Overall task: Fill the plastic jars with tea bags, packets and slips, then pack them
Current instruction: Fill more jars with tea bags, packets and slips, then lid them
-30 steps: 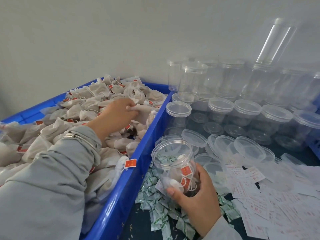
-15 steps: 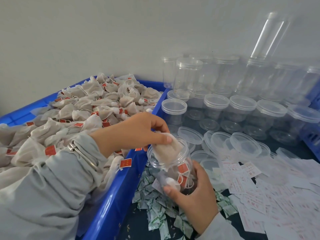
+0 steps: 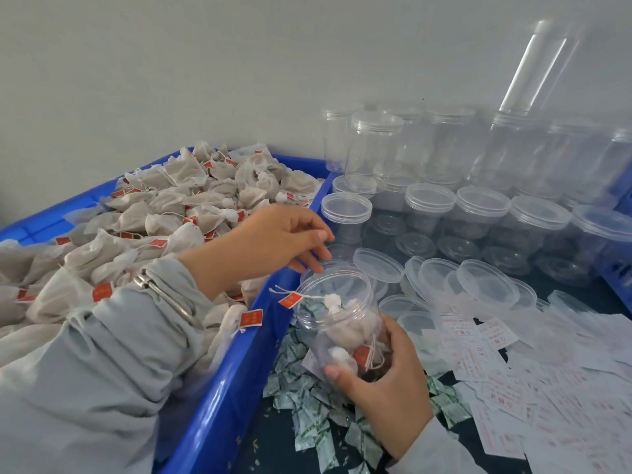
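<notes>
Left of the left hand (image 3: 273, 241), tea bags (image 3: 178, 213) fill a blue bin (image 3: 222, 398); that hand hovers empty, fingers loosely spread, just above the jar (image 3: 337, 316). The right hand (image 3: 383, 374) grips the tilted jar from below, tea bags inside, one red tag (image 3: 290, 299) hanging over its rim. Right of it lie paper slips (image 3: 513, 381).

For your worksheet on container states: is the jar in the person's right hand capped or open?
Open. The jar shows a bare rim with no lid, and a tea bag's red tag hangs over it.
</notes>
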